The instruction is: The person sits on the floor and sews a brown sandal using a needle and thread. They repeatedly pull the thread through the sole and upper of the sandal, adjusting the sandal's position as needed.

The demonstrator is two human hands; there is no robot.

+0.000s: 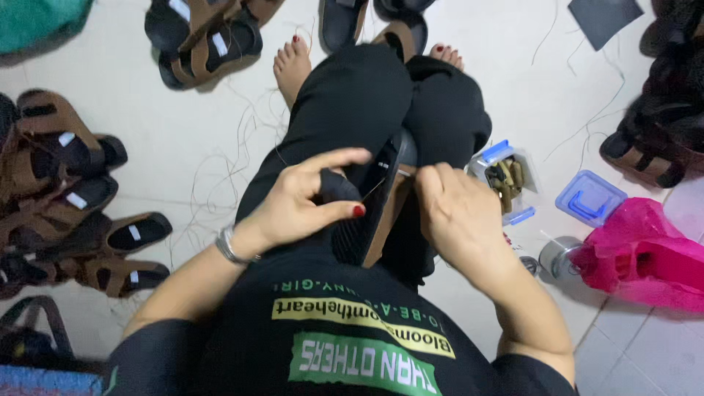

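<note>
I sit on a white tiled floor with a black and brown sandal (370, 220) propped on my lap between my knees. My left hand (304, 198) is closed around the sandal's black strap, thumb and forefinger spread over it. My right hand (458, 213) presses against the sandal's brown edge with its fingers curled, and a thin thread (374, 189) runs between the two hands. Whether the right fingers pinch a needle is hidden. My bare feet (292, 64) rest on the floor ahead.
Several brown and black sandals (66, 191) lie at the left, more (205, 37) at the top and some (660, 132) at the right. A small clear box of buckles (506, 180), a blue lid (589, 198), a pink bag (645, 253) and loose threads sit on the floor.
</note>
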